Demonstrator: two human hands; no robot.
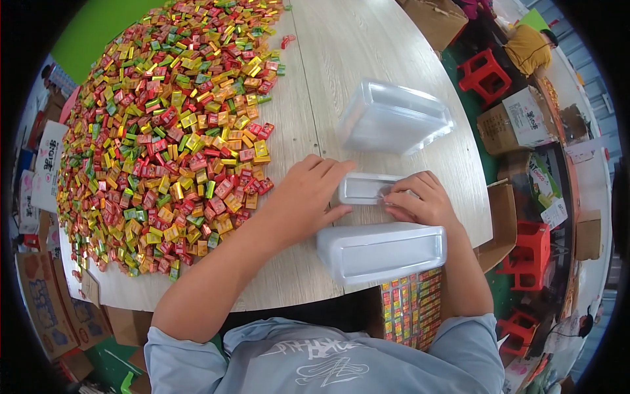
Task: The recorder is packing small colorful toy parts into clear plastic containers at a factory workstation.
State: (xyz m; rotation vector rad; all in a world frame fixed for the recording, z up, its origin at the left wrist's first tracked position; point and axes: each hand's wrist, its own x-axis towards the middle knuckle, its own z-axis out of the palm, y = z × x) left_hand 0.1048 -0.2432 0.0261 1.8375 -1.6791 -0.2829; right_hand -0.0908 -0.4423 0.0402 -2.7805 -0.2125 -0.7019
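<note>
A clear plastic tray (367, 188) lies on the table between my two hands. My left hand (308, 197) spans its left end, thumb at the near side and fingertips at the far side. At the right end, the fingers of my right hand (423, 200) are bent and close on the tray's rim. Just beyond stands a stack of nested clear trays (394, 121). A second clear tray stack (387, 253) is close to the table's near edge, below my hands. Left of my left hand spreads a big heap of small wrapped candies (184, 131) in red, yellow, green and orange.
The pale wooden table (328, 39) curves away at the right. Below its near edge stands a box of candies in rows (410, 312). Cardboard boxes (518, 118) and red stools (485, 75) stand on the floor at right; a person in yellow (528, 49) sits farther off.
</note>
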